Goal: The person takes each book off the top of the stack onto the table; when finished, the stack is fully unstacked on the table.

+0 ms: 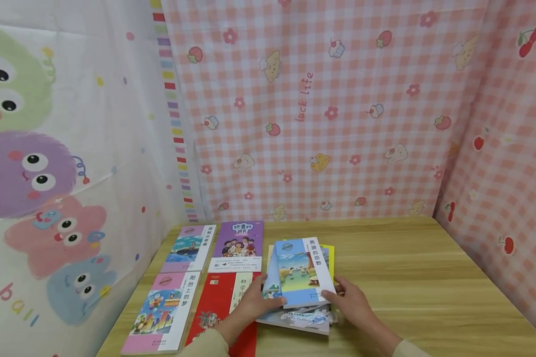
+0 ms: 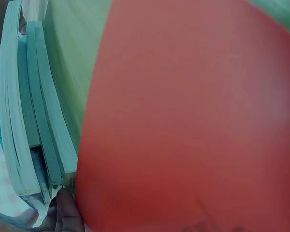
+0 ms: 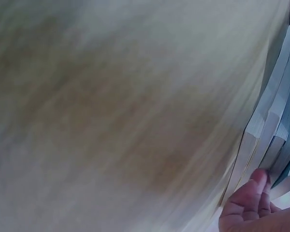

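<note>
At the table's middle, a blue-and-white storybook point(image 1: 302, 270) tops an uneven pile of books. Under it show a pale blue book point(image 1: 271, 270), a grey-covered book point(image 1: 303, 321) and a yellow-edged one point(image 1: 331, 263). My left hand point(image 1: 254, 301) holds the lower left of the top book, its thumb on the cover's corner. My right hand point(image 1: 352, 301) grips the lower right, thumb on the cover. Page edges of the pile point(image 2: 41, 101) show in the left wrist view. In the right wrist view, right fingertips point(image 3: 258, 176) touch the pile's side.
Left of the pile lie a red book point(image 1: 219, 300), partly under my left forearm, a purple book point(image 1: 237, 243) and two pink-and-white books, one nearer point(image 1: 163, 312), one farther point(image 1: 189, 248). The wooden table point(image 1: 420, 287) meets patterned curtains point(image 1: 321, 148) behind and at both sides.
</note>
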Tool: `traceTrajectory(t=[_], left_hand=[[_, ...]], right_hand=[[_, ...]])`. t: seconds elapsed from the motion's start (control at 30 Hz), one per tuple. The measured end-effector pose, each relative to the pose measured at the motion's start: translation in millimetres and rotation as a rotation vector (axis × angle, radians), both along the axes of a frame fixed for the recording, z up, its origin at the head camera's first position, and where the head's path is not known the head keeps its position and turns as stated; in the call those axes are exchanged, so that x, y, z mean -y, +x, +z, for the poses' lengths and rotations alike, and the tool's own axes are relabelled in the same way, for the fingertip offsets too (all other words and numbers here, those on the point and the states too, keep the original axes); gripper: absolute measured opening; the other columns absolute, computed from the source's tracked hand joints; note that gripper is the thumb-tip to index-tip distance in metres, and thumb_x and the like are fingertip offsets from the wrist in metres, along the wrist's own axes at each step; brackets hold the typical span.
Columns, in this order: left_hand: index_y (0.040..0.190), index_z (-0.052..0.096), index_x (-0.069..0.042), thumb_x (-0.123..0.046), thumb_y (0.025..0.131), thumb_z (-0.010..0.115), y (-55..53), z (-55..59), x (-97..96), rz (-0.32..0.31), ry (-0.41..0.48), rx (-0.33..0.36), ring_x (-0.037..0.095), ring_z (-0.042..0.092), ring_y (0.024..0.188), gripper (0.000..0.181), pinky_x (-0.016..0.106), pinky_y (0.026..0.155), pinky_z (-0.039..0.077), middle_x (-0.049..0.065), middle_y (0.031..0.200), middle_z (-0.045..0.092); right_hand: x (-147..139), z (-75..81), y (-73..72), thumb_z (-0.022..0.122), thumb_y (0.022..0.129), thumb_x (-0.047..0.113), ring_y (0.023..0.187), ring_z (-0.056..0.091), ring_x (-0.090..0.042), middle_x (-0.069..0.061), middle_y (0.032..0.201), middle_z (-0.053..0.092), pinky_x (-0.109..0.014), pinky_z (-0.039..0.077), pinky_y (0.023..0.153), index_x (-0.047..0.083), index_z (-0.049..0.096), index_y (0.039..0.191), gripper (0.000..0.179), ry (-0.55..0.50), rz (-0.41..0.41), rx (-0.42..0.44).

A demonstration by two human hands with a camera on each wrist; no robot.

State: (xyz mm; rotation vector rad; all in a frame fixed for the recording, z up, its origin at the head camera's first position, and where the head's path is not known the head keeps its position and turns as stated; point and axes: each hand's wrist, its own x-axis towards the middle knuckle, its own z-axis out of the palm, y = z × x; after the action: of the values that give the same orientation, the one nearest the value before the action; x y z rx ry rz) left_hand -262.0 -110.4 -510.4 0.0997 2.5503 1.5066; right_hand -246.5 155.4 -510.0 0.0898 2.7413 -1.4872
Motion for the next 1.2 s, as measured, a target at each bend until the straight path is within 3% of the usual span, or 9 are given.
traceTrajectory(t=[0.2, 0.37, 0.47, 0.7, 0.9, 1.2], left_hand=[[0.151, 0.030, 0.002, -0.036, 0.081, 0.083, -1.3, -0.9, 7.1, -0.064, 0.059, 0.026, 0.037, 0.046, 0.124, 0.095, 0.059, 0.105, 0.038, 0.023, 0.142, 0.045], [0.154, 0.028, -0.001, -0.023, 0.084, 0.081, -4.7, -5.3, 19.1, -0.164, 0.115, 0.062, 0.033, 0.051, 0.119, 0.091, 0.054, 0.101, 0.044, 0.019, 0.136, 0.052], [0.155, 0.028, -0.003, -0.017, 0.083, 0.082, -5.5, -6.1, 22.2, -0.194, 0.126, 0.073, 0.030, 0.052, 0.115, 0.091, 0.052, 0.100, 0.046, 0.016, 0.133, 0.054], [0.154, 0.030, -0.005, -0.017, 0.081, 0.084, -4.7, -5.2, 22.1, -0.158, 0.093, 0.083, 0.028, 0.052, 0.111, 0.092, 0.052, 0.103, 0.043, 0.012, 0.128, 0.056], [0.155, 0.031, -0.007, -0.018, 0.081, 0.084, -4.6, -4.7, 20.0, -0.141, 0.085, 0.088, 0.030, 0.049, 0.118, 0.092, 0.055, 0.107, 0.038, 0.015, 0.137, 0.052], [0.155, 0.028, -0.005, -0.016, 0.081, 0.083, -2.0, -4.8, 19.9, -0.136, 0.091, 0.095, 0.032, 0.049, 0.121, 0.093, 0.055, 0.107, 0.038, 0.017, 0.141, 0.050]], right_hand=[[-1.0, 3.7, -1.8, 0.074, 0.090, 0.026, 0.088, 0.058, -0.020, -0.008, 0.100, 0.066, -0.034, 0.050, 0.073, -0.009, 0.052, 0.136, 0.062, -0.052, 0.001, 0.031], [-3.7, 8.8, -3.9, 0.070, 0.093, 0.016, 0.085, 0.062, -0.020, -0.014, 0.105, 0.069, -0.037, 0.056, 0.073, -0.013, 0.052, 0.134, 0.053, -0.192, -0.015, 0.103], [-8.6, 10.7, -6.0, 0.066, 0.094, 0.008, 0.080, 0.064, -0.021, -0.016, 0.101, 0.069, -0.040, 0.057, 0.070, -0.015, 0.050, 0.133, 0.048, -0.286, -0.037, 0.131], [-22.5, 10.3, -9.3, 0.059, 0.092, -0.004, 0.078, 0.066, -0.025, -0.020, 0.099, 0.066, -0.039, 0.059, 0.069, -0.017, 0.044, 0.136, 0.049, -0.438, -0.036, 0.126], [-34.1, 14.0, -13.0, 0.058, 0.094, -0.003, 0.079, 0.068, -0.026, -0.020, 0.100, 0.067, -0.042, 0.059, 0.073, -0.014, 0.040, 0.141, 0.052, -0.472, -0.035, 0.142], [-49.2, 18.2, -21.5, 0.055, 0.097, 0.000, 0.081, 0.067, -0.024, -0.023, 0.109, 0.063, -0.041, 0.059, 0.075, -0.014, 0.033, 0.145, 0.054, -0.523, -0.017, 0.073]])
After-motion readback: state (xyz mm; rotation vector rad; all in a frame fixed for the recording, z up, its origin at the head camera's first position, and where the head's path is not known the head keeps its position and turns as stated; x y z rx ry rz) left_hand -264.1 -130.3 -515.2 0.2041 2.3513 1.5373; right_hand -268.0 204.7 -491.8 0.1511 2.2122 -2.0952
